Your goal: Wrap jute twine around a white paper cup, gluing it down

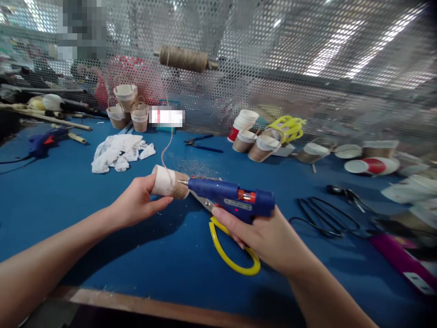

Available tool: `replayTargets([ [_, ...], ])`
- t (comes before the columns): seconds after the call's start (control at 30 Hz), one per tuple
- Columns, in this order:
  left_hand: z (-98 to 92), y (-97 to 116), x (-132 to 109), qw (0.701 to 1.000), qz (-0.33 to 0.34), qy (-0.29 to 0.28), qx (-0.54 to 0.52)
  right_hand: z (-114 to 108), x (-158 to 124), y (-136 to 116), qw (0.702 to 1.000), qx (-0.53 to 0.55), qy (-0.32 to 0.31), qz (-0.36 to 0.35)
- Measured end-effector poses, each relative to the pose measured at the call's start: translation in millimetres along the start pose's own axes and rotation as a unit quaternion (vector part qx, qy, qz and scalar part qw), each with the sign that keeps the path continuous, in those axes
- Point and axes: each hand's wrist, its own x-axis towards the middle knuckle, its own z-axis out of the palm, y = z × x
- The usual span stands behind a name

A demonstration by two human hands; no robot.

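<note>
My left hand (138, 200) grips a white paper cup (164, 181) lying on its side, its right part wrapped in brown twine (180, 187). My right hand (252, 228) is closed round a blue glue gun (218, 190), whose metal nozzle points left and is at the twine-wrapped part. Yellow-handled scissors (252, 269) are below the glue gun, partly behind my right hand, with the blades toward the cup. A strand of twine (167, 146) runs from the cup up to a twine spool (184, 58) in front of the perforated metal screen.
Crumpled white cloth (118, 152), pliers (205, 146) and a second blue glue gun (48, 141) lie on the blue table (153, 264). Twine-wrapped cups (125, 96) stand at the back left, others (264, 148) at the back right. Right: a black cable (324, 218).
</note>
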Motion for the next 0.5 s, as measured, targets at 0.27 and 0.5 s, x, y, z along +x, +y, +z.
replayTargets([
  [0.27,-0.6,2.7,0.1,0.999,0.043,-0.013,-0.015,5.6,1.3,1.2,0.999,-0.030,0.015,-0.035],
  [0.5,-0.3,1.8,-0.2,1.000,0.024,-0.002,-0.002,8.8,0.0,3.1,0.997,-0.067,0.038,-0.019],
])
